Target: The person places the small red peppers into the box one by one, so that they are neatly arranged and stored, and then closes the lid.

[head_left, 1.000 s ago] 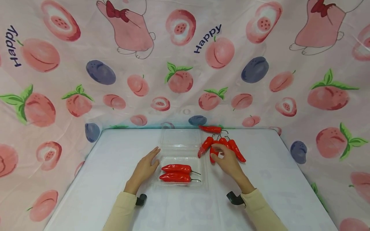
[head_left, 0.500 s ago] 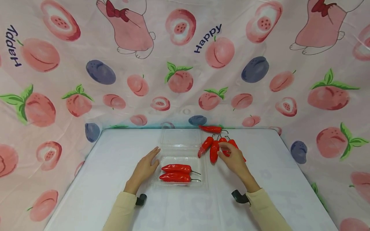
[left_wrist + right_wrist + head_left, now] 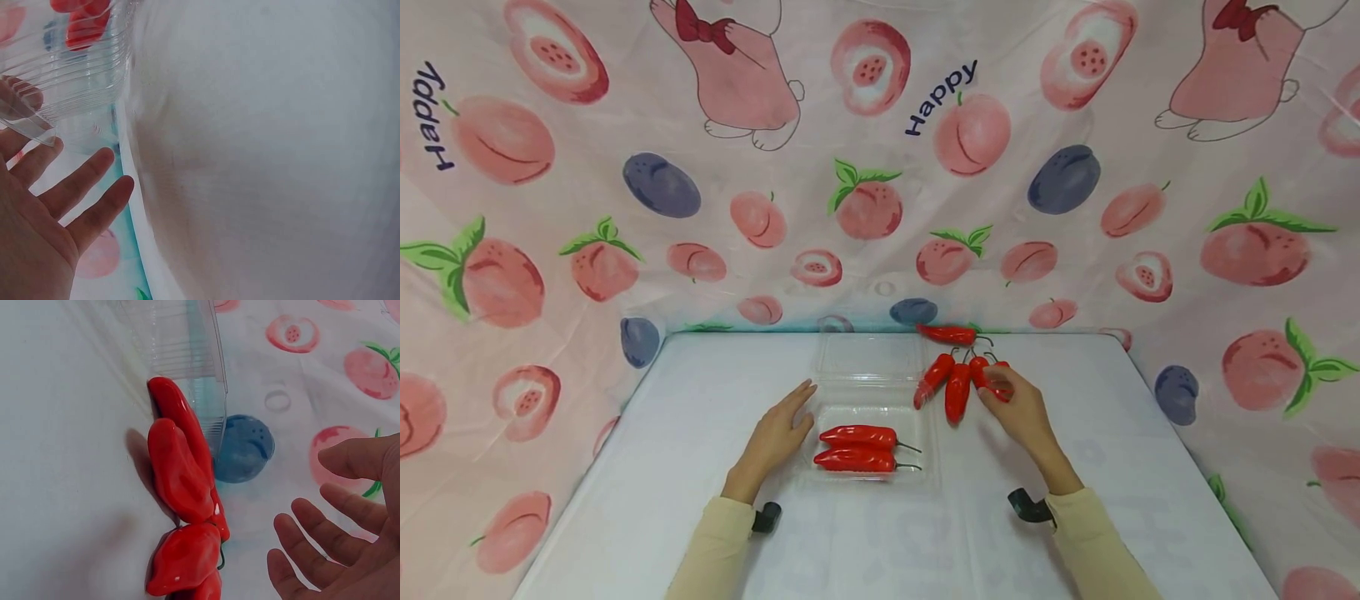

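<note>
Red peppers (image 3: 957, 392) in and beside a clear box (image 3: 916, 415), its lid (image 3: 868, 358) folded back.
Two peppers lie in the box; the rest lie loose at right, most tightly clustered. The left hand (image 3: 775, 437) has fingers outstretched at the box's left edge; contact cannot be told. The right hand (image 3: 1018, 412), fingers loosely parted and gripping nothing, hangs over the rightmost peppers. A careless brush could set a crowded neighbour rolling; the box, seemingly light, might slide if the left hand nudges it, and the smooth skins may slip from a shallow pinch.
</note>
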Tool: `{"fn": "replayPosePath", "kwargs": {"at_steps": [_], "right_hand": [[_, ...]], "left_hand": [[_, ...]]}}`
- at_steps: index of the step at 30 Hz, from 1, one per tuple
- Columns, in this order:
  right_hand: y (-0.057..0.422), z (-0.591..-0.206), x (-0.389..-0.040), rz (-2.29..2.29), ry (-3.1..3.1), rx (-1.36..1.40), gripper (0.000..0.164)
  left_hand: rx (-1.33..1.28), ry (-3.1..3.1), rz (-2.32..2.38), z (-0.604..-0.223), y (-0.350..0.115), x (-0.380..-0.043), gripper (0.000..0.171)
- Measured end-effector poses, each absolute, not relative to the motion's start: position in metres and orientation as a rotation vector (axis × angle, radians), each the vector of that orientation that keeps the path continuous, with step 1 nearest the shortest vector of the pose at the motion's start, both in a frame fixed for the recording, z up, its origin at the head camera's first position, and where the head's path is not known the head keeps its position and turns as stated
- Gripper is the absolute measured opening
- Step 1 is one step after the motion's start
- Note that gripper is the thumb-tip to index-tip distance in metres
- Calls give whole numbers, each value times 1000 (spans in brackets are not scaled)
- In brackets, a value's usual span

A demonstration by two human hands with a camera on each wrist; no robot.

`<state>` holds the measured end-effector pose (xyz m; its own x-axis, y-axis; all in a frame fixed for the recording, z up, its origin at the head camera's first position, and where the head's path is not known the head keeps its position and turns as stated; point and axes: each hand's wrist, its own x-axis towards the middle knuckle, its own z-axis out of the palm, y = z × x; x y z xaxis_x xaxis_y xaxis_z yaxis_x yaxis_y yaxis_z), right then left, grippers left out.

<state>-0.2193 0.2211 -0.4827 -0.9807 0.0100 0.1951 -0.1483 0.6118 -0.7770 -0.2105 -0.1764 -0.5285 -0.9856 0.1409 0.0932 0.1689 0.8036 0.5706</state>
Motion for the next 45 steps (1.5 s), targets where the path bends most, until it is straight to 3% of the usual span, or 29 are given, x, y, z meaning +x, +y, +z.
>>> {"fn": "replayPosePath", "kwargs": {"at_steps": [45], "right_hand": [[265, -520, -247, 1270, -2838, -254, 50]], "left_hand": [[-243, -2947, -959, -526, -178, -210, 54]]}}
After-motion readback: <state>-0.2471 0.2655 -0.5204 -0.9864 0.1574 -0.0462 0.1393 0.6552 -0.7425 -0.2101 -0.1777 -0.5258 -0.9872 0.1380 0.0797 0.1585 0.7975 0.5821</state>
